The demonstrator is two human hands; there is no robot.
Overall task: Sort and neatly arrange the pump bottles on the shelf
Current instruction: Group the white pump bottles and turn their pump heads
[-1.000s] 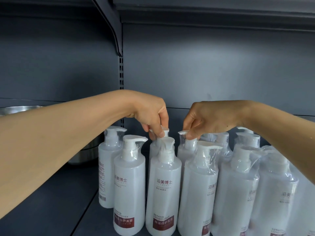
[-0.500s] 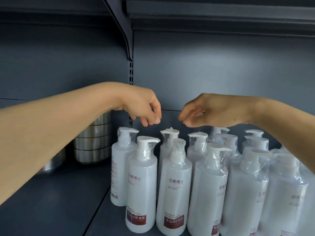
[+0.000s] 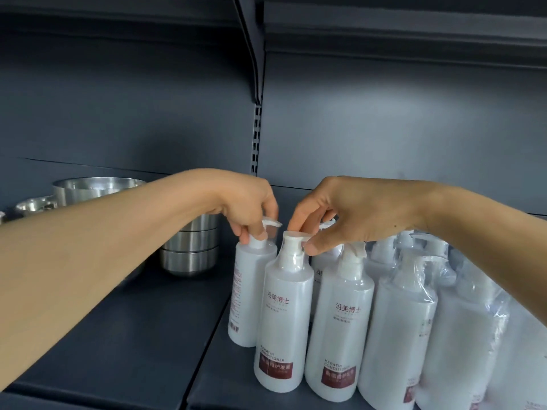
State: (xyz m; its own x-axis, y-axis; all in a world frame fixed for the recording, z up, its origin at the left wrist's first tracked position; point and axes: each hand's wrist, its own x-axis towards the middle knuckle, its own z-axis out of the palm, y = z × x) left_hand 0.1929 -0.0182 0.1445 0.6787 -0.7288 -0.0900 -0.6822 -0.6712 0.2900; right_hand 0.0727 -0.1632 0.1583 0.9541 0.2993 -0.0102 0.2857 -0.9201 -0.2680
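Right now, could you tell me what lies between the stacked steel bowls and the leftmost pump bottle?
Only bare shelf separates the steel bowls from that bottle, per the head view.

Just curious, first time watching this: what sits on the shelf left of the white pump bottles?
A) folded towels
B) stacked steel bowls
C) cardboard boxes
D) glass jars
B: shiny stacked steel bowls stand on the shelf left of the pump bottles.

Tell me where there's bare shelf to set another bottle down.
Bare shelf lies left of the bottles, in front of the steel bowls. Rightward the bottles stand packed, with no gap showing.
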